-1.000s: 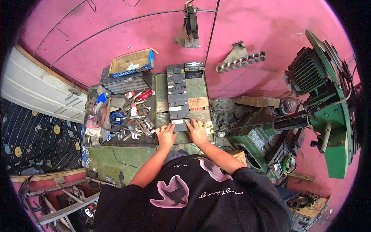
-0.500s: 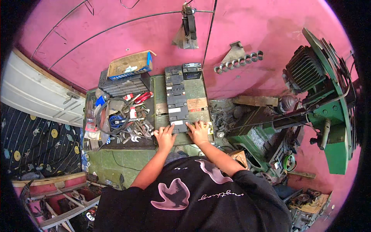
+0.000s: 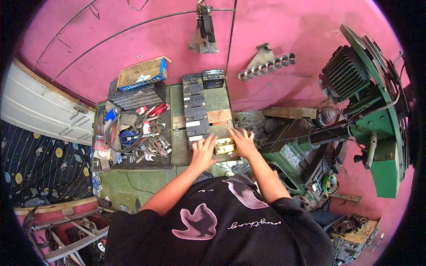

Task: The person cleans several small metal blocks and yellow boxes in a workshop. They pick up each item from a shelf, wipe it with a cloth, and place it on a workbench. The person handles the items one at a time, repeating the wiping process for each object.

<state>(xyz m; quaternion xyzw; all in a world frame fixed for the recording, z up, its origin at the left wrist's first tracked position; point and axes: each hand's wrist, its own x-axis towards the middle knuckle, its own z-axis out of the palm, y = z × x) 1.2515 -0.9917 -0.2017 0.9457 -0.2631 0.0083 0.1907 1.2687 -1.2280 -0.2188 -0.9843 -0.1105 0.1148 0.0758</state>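
A column of dark battery-like boxes (image 3: 195, 111) runs along the bench, with another dark box (image 3: 213, 80) at its far end on the right. Near the bench's front edge sits a small yellow-gold box-shaped object (image 3: 225, 146) with dark markings; its exact kind I cannot make out. My left hand (image 3: 203, 154) is at its left side, fingers stretched forward over the nearest dark box, which it partly hides. Along the gold object's right side, my right hand (image 3: 243, 143) has its fingers extended and apart. Neither hand is visibly wrapped round anything.
Left of the column, a tray (image 3: 146, 164) holds jumbled tools, cables and red-handled pieces. Behind it an open cardboard box (image 3: 143, 73) rests on a grey drawer unit (image 3: 137, 98). A green machine (image 3: 377, 133) with a motor stands at the right, by the pink wall (image 3: 284, 31).
My hands have shifted right relative to the dark boxes, from the nearest one to either side of the gold object, which is now more exposed. The whole view has shifted slightly.
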